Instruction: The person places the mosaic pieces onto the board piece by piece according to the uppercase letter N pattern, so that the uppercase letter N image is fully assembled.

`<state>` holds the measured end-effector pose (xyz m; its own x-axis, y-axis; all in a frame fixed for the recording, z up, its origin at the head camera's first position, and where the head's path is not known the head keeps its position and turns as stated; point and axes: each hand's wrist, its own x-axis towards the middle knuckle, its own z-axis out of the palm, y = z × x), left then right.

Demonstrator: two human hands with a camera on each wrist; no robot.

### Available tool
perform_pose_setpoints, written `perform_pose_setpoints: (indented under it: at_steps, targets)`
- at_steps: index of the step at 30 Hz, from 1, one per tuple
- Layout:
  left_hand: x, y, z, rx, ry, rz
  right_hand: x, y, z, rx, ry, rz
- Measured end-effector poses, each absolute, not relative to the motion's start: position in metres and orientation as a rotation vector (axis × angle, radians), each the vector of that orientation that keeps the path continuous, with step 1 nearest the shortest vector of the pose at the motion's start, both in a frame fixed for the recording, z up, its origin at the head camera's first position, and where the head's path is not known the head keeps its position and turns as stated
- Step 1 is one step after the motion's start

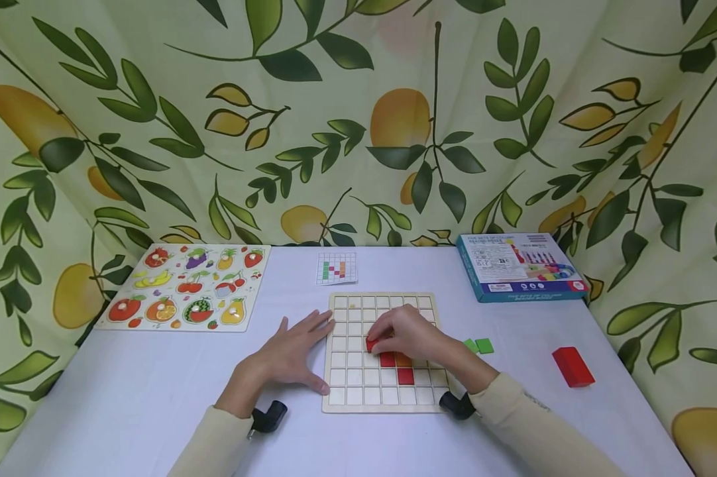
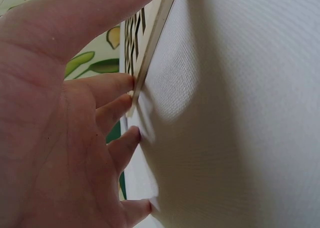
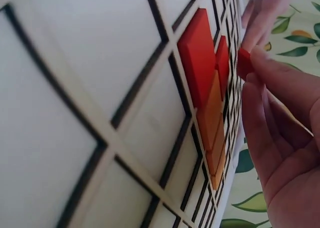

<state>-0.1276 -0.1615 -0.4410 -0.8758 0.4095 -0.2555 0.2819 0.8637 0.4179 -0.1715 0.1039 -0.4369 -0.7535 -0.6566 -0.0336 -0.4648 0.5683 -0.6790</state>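
Note:
A wooden grid board lies on the white table. My left hand has its fingers spread at the board's left edge, thumb near the lower corner; in the left wrist view fingertips touch the board's side. Between thumb and fingers, my right hand pinches a small red square tile above the middle of the grid. Two red tiles sit in cells below that hand, set diagonally. Beside them are orange tiles, partly hidden by the right hand in the head view.
Behind the board lies a pattern card with coloured squares. Two green tiles and a red block are on the right. A blue-edged box stands at back right, a fruit puzzle board at back left.

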Motion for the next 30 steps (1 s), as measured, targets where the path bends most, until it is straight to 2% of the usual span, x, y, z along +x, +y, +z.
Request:
perform_pose_setpoints:
  at_steps: [30]
  targets:
    - [-0.128, -0.161, -0.442, 0.498, 2.709, 0.521, -0.173, 0.09, -0.439, -0.843, 2.639, -0.824]
